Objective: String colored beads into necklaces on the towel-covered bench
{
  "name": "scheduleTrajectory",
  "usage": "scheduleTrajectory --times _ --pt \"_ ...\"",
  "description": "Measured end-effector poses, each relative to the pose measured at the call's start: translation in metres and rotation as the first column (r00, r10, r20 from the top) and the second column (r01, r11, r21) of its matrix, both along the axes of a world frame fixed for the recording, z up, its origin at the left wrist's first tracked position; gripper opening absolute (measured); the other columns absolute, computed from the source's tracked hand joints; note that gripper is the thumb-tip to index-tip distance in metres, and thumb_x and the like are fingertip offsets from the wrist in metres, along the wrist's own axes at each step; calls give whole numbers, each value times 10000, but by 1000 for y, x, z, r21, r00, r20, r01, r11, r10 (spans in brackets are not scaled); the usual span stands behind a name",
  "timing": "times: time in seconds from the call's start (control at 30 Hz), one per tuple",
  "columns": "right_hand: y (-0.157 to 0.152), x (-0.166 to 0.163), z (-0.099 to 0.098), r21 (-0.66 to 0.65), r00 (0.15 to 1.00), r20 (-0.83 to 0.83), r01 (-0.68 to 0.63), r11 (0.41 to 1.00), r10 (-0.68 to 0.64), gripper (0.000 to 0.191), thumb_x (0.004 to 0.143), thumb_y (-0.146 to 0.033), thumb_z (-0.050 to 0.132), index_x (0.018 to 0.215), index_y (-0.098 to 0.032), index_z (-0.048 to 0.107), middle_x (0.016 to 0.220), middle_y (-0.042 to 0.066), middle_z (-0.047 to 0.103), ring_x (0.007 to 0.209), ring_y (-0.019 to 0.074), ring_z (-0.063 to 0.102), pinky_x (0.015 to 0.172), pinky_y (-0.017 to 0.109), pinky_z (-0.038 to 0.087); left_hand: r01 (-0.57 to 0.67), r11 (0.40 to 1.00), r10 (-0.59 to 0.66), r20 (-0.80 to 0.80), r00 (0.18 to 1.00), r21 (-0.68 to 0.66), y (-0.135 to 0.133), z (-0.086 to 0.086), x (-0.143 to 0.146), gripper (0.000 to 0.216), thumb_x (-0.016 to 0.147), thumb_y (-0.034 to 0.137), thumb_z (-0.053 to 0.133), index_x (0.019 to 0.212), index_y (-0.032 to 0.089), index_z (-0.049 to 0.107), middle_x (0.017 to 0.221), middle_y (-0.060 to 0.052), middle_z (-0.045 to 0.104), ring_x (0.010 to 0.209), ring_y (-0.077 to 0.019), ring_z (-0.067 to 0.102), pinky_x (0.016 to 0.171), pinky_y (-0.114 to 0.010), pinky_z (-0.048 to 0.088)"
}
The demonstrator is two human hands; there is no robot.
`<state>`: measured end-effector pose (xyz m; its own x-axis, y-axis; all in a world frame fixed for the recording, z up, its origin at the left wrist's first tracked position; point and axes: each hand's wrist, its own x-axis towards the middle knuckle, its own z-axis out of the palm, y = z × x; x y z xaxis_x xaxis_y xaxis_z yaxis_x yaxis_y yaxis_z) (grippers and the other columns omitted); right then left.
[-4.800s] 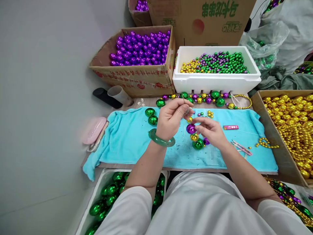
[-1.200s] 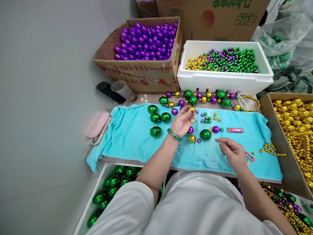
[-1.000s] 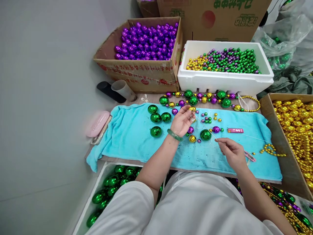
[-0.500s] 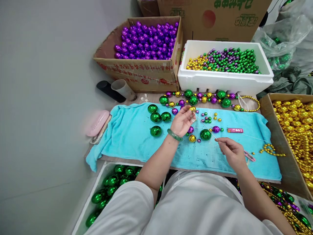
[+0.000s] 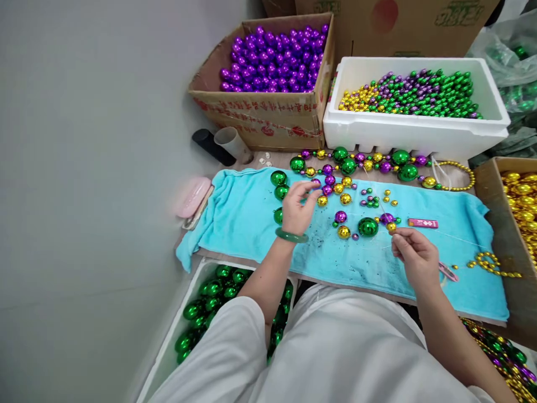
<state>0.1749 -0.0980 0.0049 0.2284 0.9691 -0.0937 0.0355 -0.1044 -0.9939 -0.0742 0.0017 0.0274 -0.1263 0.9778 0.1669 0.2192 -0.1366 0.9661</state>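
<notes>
A turquoise towel (image 5: 243, 224) lies in front of me with loose green, gold and purple beads on it. My left hand (image 5: 297, 206), wearing a green bangle (image 5: 291, 236), reaches over the towel's far part, and its thumb and forefinger pinch a small purple bead (image 5: 316, 182). Large green balls (image 5: 278, 178) lie just left of it. My right hand (image 5: 413, 254) is closed on a thin needle with thread. A gold bead (image 5: 391, 227) sits at the needle's end, right by my fingertips. A big green ball (image 5: 368, 226) lies between my hands.
A finished bead strand (image 5: 369, 162) lies along the towel's far edge. Behind it stand a cardboard box of purple beads (image 5: 264, 120) and a white foam box (image 5: 415, 134) of mixed beads. Gold beads (image 5: 522, 196) fill a box at right. Green balls (image 5: 213, 294) fill a tray by my knee. Small scissors (image 5: 448, 272) and a pink case (image 5: 193, 197) lie nearby.
My left hand has let go of the needle's far end and dropped to the loose beads. The right hand keeps the needle, with a gold bead now at its fingertips. The view has shifted left.
</notes>
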Motion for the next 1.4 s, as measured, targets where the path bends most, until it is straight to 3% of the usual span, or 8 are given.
scheduleTrajectory --times 0.17,0.33,0.43,0.5,0.67,0.9,1.13,1.4 --pt "-1 9 -6 -23 1000 6 21 1000 -21 181 796 -346 651 839 -171 651 554 -20 519 489 92 461 436 217 346 -200 969 43 -699 714 -144 -19 -30 -78 320 753 364 660 1021 188 657 1054 -117 573 1139 -327 487 1067 -486 312" --pt "4 2 -2 -19 1000 -16 -1 1000 1 210 788 -369 646 834 -164 644 544 -20 513 477 91 455 428 217 348 -185 945 -87 -753 652 -270 -39 -55 -86 560 641 270 711 1182 212 578 1292 -135 426 1158 -362 494 1028 -509 387" --pt "5 -4 0 -7 999 -11 -39 999 38 194 793 -358 639 834 -169 646 544 -25 515 479 90 458 448 220 364 -186 959 55 -499 865 -215 -38 -44 -71 556 628 277 705 1161 227 558 1274 -106 435 1136 -307 528 962 -447 462" --pt "2 -8 -2 -9 996 -4 -87 996 87 187 792 -351 640 835 -169 656 540 -28 511 480 89 457 462 225 373 -79 959 70 -44 997 -274 -33 -29 -60 529 684 369 658 1180 260 511 1191 -75 513 987 -237 600 776 -367 529" --pt "-6 -14 -3 -21 982 15 -188 982 188 186 786 -353 650 795 -169 676 529 -28 489 481 89 427 464 229 348 404 874 -21 807 590 -272 -18 3 -36 373 812 517 454 1018 240 597 1086 -69 649 556 -92 530 415 -200 343" --pt "-12 -13 2 -41 968 50 -245 969 247 189 798 -350 641 779 -167 686 541 -28 465 497 78 366 469 226 298 542 806 66 946 317 -238 -9 5 -12 428 883 547 376 948 229 655 938 -45 694 412 -38 359 333 -182 195" --pt "-14 -10 -2 -58 962 41 -266 962 269 198 816 -358 627 803 -168 682 551 -32 445 501 71 341 473 224 277 558 804 90 969 229 -206 -10 10 -7 441 903 542 366 951 194 633 893 -52 690 403 -31 372 325 -159 202" --pt "-13 -11 -4 -73 958 69 -273 959 278 222 815 -377 618 798 -166 683 547 -30 450 503 74 352 478 223 287 545 808 -46 900 434 -222 -13 6 3 476 867 598 435 996 173 607 881 -78 685 498 -87 545 375 -178 352"
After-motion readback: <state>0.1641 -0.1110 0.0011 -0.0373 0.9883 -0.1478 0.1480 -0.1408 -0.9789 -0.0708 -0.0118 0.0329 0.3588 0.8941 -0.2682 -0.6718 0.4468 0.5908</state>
